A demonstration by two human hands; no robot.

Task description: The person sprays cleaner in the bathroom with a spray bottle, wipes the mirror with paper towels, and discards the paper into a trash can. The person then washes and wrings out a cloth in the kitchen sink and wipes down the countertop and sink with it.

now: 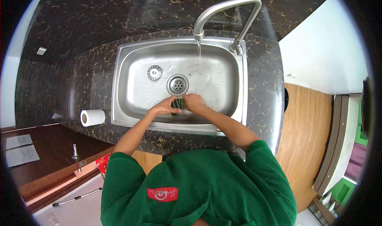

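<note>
Low in the steel sink (137, 82), my left hand (164, 106) has its thumb and fingers closed around a small dark green thing with pale stripes (177, 104). Its exact kind is not clear, and part of it is hidden by the fingers. My right hand (194, 103) is curled closed against the right side of that thing; what its fingers hold is hidden. Just beyond both hands lies the drain (178, 85). A thin stream of water (199, 51) falls from the faucet (227, 5) into the back right of the basin, apart from the hands.
A loose round strainer (154, 73) lies in the basin, left of the drain. Left of the sink, a paper roll (93, 117) lies on the dark marbled counter (89, 82). Papers (22, 149) and a small metal fitting (75, 151) are on the brown surface at lower left.
</note>
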